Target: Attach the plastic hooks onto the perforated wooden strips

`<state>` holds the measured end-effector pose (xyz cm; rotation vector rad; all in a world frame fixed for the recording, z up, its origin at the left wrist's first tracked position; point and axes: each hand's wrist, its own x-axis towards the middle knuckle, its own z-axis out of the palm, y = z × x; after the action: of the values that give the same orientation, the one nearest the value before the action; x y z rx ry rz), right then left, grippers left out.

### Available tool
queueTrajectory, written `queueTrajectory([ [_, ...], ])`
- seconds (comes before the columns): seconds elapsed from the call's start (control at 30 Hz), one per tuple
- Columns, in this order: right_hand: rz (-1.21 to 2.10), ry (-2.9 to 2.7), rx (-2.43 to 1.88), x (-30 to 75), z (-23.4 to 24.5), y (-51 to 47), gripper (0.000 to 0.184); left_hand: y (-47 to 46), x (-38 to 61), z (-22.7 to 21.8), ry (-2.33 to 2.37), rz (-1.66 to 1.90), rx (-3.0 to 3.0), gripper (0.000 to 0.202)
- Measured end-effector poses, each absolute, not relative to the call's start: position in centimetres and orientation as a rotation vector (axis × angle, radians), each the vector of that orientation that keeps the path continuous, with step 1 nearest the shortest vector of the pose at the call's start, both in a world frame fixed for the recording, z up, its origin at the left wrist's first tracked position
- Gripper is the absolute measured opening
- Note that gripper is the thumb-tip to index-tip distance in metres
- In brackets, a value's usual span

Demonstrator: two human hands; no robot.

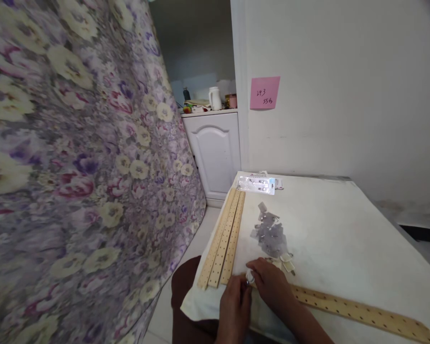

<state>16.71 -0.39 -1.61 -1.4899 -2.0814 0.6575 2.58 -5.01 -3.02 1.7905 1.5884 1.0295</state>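
My left hand [235,301] is closed at the near edge of the table, by the left end of a perforated wooden strip [329,306]. The fingers appear to grip that end, though they partly hide it. Close beside it, my right hand [272,282] pinches a small whitish piece with a shiny metal part [250,276] against the strip. Its exact kind is too small to make out. The strip runs from my hands to the lower right. Just beyond my right hand lies a pile of small clear plastic packets [271,236], with some opened pale pieces [287,260] at its near end.
Several more perforated wooden strips [224,239] lie side by side along the table's left edge. A clear plastic package [256,184] sits at the back of the white-covered table [337,229]. A floral curtain [93,167] hangs at left; a white cabinet [215,153] stands behind.
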Motion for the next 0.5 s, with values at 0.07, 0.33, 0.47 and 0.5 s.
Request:
queueTrajectory([
  [0.07,0.661,-2.075,-1.502,16.63,-1.44,-0.38,0.032,-5.0,2.59,-3.18,1.597,1.03,1.79,0.012],
  [0.33,0.685,-2.073,-1.493,16.7,-1.07,-0.61,0.028,-4.93,2.68,-2.99,1.557,1.044,1.786,0.014],
  [0.47,0.73,-2.057,-1.504,16.69,-1.02,-0.51,0.026,-4.85,2.69,-2.84,1.527,1.053,1.777,0.016],
  [0.5,0.743,-2.049,-1.51,16.66,-1.0,-0.45,0.026,-4.86,2.69,-2.85,1.53,1.053,1.775,0.016],
])
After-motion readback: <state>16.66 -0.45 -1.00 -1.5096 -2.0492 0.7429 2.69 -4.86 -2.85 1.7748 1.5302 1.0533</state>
